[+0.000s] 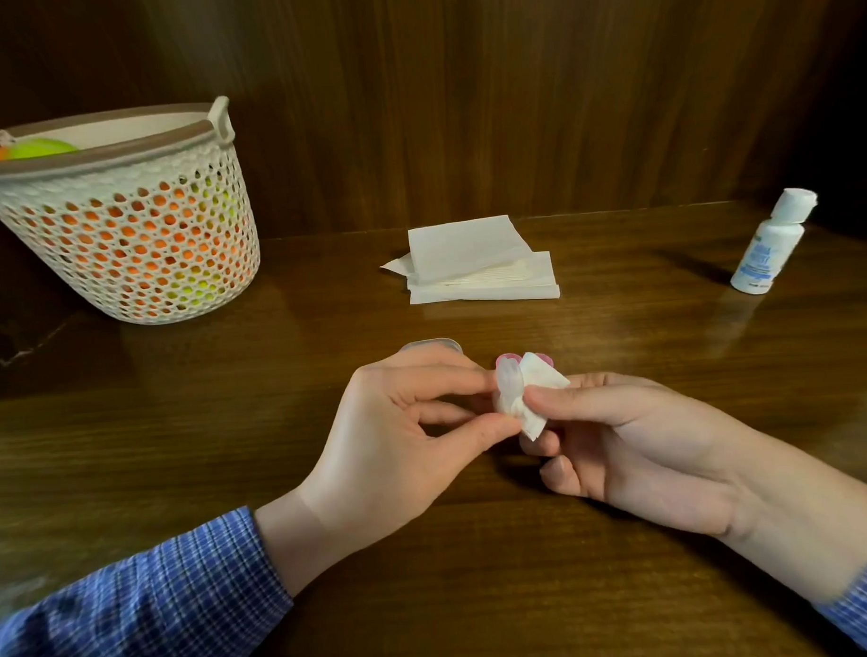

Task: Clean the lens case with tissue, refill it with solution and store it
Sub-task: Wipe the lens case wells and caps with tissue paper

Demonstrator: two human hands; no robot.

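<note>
Head view: wiping step in hand, your left hand (405, 427) pinching the small clear plastic lens case (507, 384) above the brown wooden surface (228, 409) while your right hand (637, 444) pinches crumpled white tissue (539, 386) against it; next move likely calls for the white solution bottle (770, 245).

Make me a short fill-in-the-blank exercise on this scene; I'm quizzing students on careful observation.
1. The solution bottle stands on the table's far ____ side.
2. The right hand presses a piece of ____ against the clear lens case.
3. The lens case is pinched by the ____ hand.
4. The perforated basket holds orange and ____ things.

Missing words: right; tissue; left; green
</note>
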